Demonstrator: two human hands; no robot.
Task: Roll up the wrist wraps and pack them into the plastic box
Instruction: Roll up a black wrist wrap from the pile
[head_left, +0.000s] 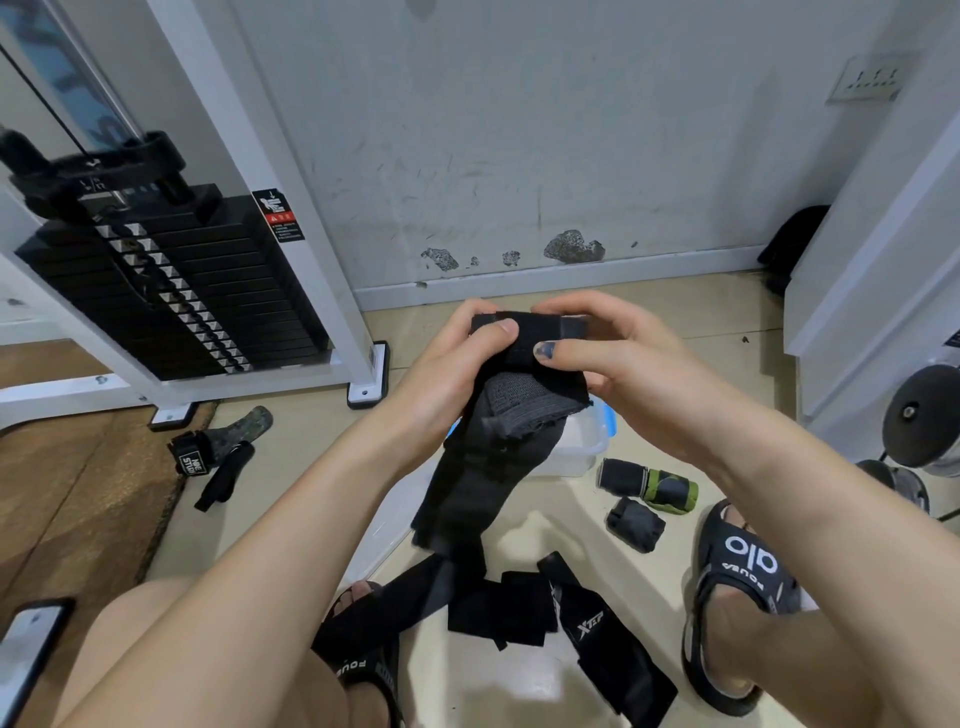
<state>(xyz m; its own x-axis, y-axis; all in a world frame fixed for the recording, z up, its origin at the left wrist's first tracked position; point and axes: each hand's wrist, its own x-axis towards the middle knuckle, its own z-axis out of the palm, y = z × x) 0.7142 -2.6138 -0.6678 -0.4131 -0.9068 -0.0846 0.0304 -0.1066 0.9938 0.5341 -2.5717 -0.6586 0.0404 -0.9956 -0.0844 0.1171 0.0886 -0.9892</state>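
The wrist wrap is held up in front of the person at about chest height, its top end pinched between both hands and the long tail hanging down toward the floor; the left hand has thumb on the front and fingers curled behind the fold, and the right hand is clenched on the other edge the same way, thumb pressed flat on the cloth; so both grips are grasping the wrap, neither is free; the plastic box sits on the floor just behind the hanging tail, mostly hidden by it, and I cannot tell what is inside; two rolled wraps, a black-and-green roll and a black roll, lie near the box on its right, and loose wraps are spread flat on the floor between the sandals; to my eye the roll is only just started; doing it well likely means keeping the first turn tight and the edges lined up, thumbs feeding the cloth over while the tail hangs straight, not twisted; a slack core would probably spring open once let go
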